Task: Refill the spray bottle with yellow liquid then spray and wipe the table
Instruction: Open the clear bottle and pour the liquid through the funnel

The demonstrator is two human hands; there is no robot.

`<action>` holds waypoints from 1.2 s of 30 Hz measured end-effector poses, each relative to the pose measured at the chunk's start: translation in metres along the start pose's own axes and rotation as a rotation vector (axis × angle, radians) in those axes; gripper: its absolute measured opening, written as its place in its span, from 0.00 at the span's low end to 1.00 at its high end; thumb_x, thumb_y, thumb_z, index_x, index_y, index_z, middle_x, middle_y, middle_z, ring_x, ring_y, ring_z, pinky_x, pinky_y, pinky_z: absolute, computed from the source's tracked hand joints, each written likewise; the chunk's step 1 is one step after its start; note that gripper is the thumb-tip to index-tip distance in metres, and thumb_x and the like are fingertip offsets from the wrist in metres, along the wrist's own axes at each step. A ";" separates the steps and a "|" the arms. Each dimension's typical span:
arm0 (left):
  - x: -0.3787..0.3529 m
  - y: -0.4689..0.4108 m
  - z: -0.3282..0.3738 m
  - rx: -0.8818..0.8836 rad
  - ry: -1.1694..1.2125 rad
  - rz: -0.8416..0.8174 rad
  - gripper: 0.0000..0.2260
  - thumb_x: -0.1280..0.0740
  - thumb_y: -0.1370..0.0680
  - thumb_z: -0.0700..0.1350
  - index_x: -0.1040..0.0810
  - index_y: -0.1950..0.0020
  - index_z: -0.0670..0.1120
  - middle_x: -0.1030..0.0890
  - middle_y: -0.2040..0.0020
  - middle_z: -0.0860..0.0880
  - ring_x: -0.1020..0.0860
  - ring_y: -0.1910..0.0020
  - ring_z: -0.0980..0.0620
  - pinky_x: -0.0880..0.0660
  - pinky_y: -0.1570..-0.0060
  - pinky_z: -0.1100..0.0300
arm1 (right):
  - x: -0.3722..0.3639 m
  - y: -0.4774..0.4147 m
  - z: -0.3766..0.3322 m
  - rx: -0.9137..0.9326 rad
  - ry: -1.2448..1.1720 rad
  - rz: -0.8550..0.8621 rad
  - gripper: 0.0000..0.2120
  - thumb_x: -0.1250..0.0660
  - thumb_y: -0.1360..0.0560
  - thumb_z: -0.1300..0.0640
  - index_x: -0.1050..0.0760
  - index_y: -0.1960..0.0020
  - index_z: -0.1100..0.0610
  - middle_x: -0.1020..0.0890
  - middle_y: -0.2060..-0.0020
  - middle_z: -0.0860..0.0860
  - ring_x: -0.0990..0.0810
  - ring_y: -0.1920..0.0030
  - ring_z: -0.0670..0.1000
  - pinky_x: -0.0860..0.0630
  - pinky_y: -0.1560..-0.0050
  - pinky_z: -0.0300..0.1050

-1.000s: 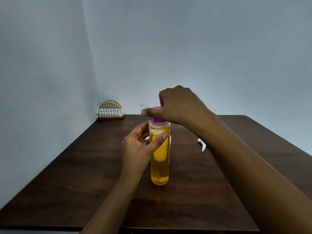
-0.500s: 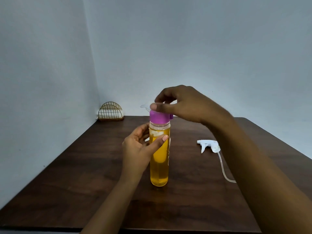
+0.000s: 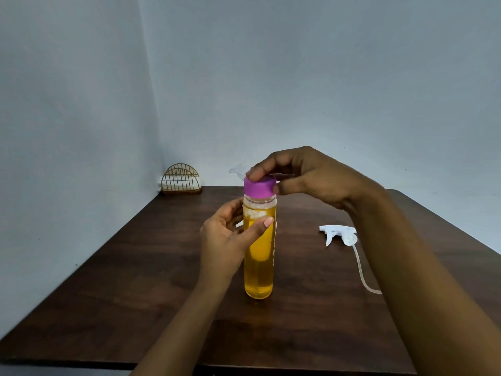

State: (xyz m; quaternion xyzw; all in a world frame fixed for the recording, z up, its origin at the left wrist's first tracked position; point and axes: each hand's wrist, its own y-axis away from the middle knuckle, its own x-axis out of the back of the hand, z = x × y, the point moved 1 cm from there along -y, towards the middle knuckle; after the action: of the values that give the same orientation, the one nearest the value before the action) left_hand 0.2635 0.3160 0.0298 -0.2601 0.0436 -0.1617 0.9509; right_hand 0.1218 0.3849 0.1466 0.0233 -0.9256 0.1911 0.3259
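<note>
A tall clear bottle (image 3: pixel 259 270) full of yellow liquid stands upright in the middle of the dark wooden table (image 3: pixel 151 299). My left hand (image 3: pixel 225 240) grips its upper body from the left. A purple cap (image 3: pixel 259 187) sits on its neck, and my right hand (image 3: pixel 306 177) pinches that cap from above and the right. A white spray trigger head (image 3: pixel 339 234) with a clear dip tube (image 3: pixel 363 275) lies on the table to the right. Something clear (image 3: pixel 238 169) shows behind the cap, mostly hidden.
A gold wire holder (image 3: pixel 181 179) with white paper stands at the table's far left corner against the wall. Pale walls close in on the left and the back. The table's front edge runs along the bottom of the view.
My right hand has turned and shifted right on the purple cap, uncovering it. That also brought the spray head and its tube into view. The left hand and bottle stayed put.
</note>
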 end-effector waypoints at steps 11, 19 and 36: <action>0.000 -0.002 -0.004 -0.001 0.049 -0.006 0.26 0.24 0.38 0.52 0.20 0.42 0.47 0.15 0.51 0.52 0.18 0.50 0.58 0.22 0.55 0.66 | -0.036 -0.010 -0.008 0.084 0.703 0.407 0.12 0.28 0.31 0.49 0.22 0.51 0.54 0.22 0.54 0.48 0.26 0.53 0.47 0.28 0.56 0.43; 0.001 -0.001 -0.001 0.000 0.036 -0.012 0.26 0.24 0.40 0.55 0.21 0.43 0.51 0.16 0.50 0.53 0.18 0.50 0.58 0.22 0.57 0.66 | -0.010 0.001 0.010 0.077 -0.107 0.028 0.16 0.37 0.29 0.73 0.21 0.47 0.57 0.19 0.43 0.45 0.23 0.40 0.42 0.25 0.47 0.36; 0.000 -0.002 -0.004 0.008 0.001 -0.010 0.27 0.25 0.41 0.58 0.22 0.44 0.54 0.16 0.48 0.54 0.18 0.49 0.58 0.20 0.53 0.62 | 0.003 -0.022 -0.022 -0.061 0.510 -0.046 0.18 0.27 0.33 0.54 0.26 0.44 0.44 0.22 0.47 0.41 0.23 0.50 0.42 0.27 0.58 0.33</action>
State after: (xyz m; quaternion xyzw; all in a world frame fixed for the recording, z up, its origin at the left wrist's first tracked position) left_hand 0.2625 0.3122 0.0274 -0.2566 0.0422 -0.1669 0.9511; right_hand 0.1362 0.3727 0.1723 -0.0147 -0.8180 0.1553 0.5537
